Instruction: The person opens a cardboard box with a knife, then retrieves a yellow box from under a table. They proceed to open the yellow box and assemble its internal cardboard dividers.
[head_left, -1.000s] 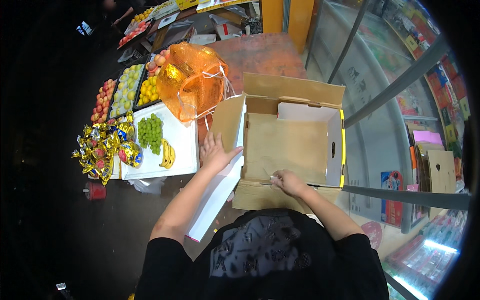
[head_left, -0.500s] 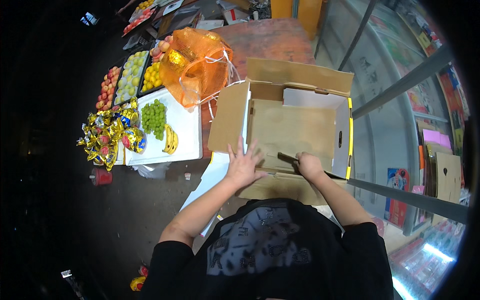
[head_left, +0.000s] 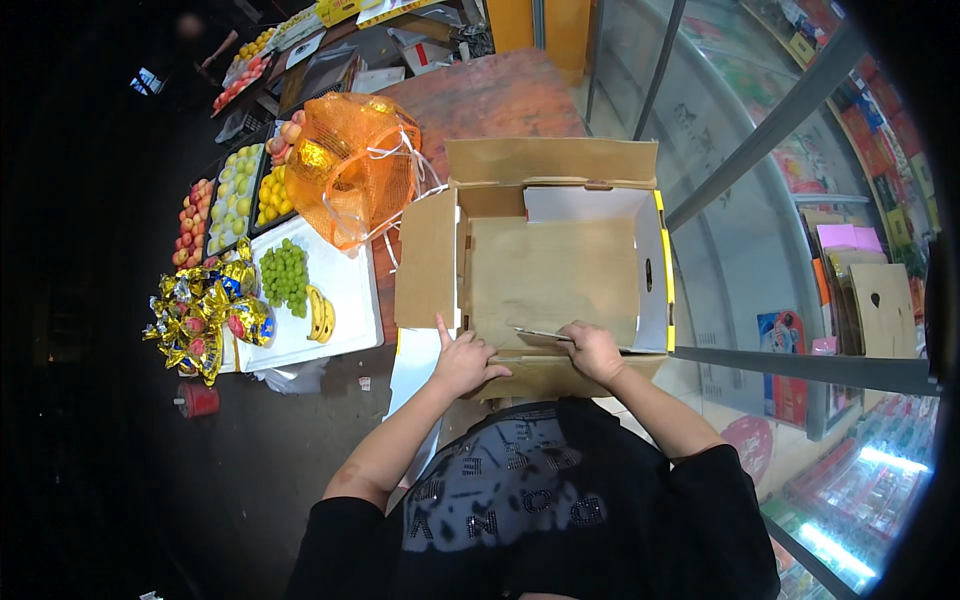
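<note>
An open cardboard box (head_left: 555,265), brown inside with white and yellow side panels, stands in front of me with its flaps folded out. At the box's near left corner rests my left hand (head_left: 466,362), index finger and thumb spread apart. Over the near edge, my right hand (head_left: 592,352) is closed around one end of a thin flat strip (head_left: 538,333). The strip points left across the inside of the box; whether it is loose or part of the cardboard, I cannot tell. The near flap (head_left: 540,375) hangs toward my body under both hands.
An orange mesh bag (head_left: 350,160) with gold-wrapped contents lies on the reddish table (head_left: 500,100). Left of it, a white foam board (head_left: 355,300) carries green grapes (head_left: 284,275) and bananas (head_left: 320,315), near gold-foil packages (head_left: 205,325) and fruit trays (head_left: 235,195). A glass-fronted cabinet (head_left: 740,190) borders the right side.
My left hand has drawn back from inside the box to its near left corner. My right hand has moved slightly toward me, and the strip now lies flatter, nearer the box's edge.
</note>
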